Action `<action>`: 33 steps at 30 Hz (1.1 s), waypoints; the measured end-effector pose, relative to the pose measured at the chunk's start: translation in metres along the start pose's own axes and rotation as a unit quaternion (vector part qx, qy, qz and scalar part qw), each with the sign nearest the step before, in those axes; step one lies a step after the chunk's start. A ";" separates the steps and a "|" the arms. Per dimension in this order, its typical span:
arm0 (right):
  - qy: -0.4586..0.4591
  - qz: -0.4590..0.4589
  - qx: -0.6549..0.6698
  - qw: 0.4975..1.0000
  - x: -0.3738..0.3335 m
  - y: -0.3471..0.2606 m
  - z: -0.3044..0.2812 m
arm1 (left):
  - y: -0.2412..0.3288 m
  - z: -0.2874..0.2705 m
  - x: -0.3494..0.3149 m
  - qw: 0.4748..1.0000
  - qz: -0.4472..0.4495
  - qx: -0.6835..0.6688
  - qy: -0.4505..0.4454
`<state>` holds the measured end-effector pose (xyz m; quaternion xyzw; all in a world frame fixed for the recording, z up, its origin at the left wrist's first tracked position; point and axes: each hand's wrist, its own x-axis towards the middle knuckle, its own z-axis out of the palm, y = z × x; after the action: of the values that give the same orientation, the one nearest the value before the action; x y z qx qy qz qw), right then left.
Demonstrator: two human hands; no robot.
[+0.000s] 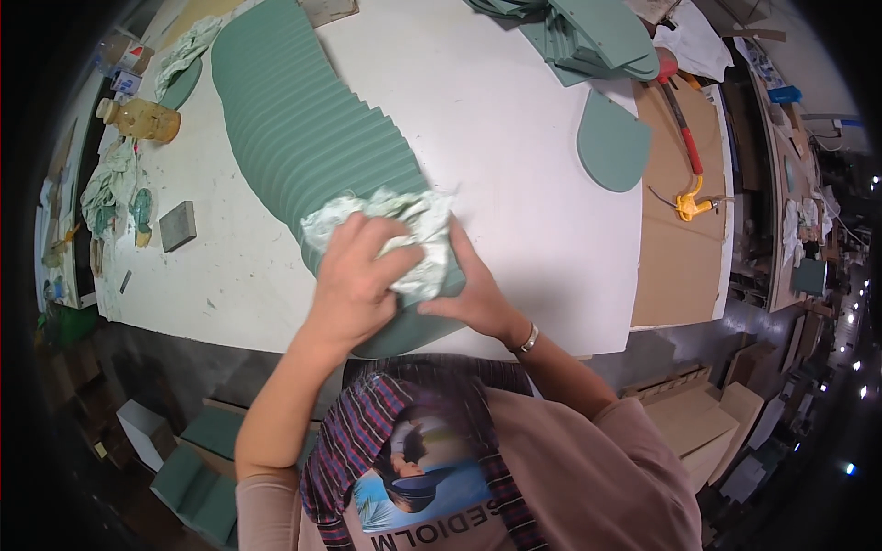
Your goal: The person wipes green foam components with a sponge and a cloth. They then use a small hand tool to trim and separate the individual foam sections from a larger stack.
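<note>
A long row of overlapping green panels with rounded ends (303,119) runs across the white table toward me. My left hand (358,275) is closed on a crumpled pale cloth (418,225), its fingers bent into the folds, and presses it onto the near end of the row. Under the cloth and my wrists lies the nearest green panel (404,335), partly covered. My right hand (473,298) is at the right edge of this panel, thumb over its face and fingers along the side beside the cloth. Some of its fingers are hidden.
At left stand a bottle of yellowish liquid (147,121), a grey block (177,226) and rags (110,188). Stacked green panels (597,41) sit far right, near a single panel (614,142) and a red-and-yellow tool (684,147). Cardboard boxes (684,413) stand below.
</note>
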<state>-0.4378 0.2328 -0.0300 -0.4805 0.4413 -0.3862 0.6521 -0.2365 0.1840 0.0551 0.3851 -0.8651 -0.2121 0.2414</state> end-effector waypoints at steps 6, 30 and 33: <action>0.025 -0.070 -0.124 0.990 0.001 0.003 0.000 | -0.019 -0.017 -0.044 0.997 -0.035 0.068 0.001; 0.053 -0.111 -0.131 0.984 0.002 0.013 0.000 | 0.002 0.018 -0.010 0.981 -0.162 0.030 0.106; 0.051 -0.107 -0.120 0.986 0.002 0.010 0.003 | 0.006 0.024 -0.001 0.980 -0.160 0.034 0.111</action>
<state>-0.4340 0.2345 -0.0394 -0.5793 0.4637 -0.4218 0.5210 -0.2540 0.1928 0.0391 0.5476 -0.7669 -0.1745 0.2856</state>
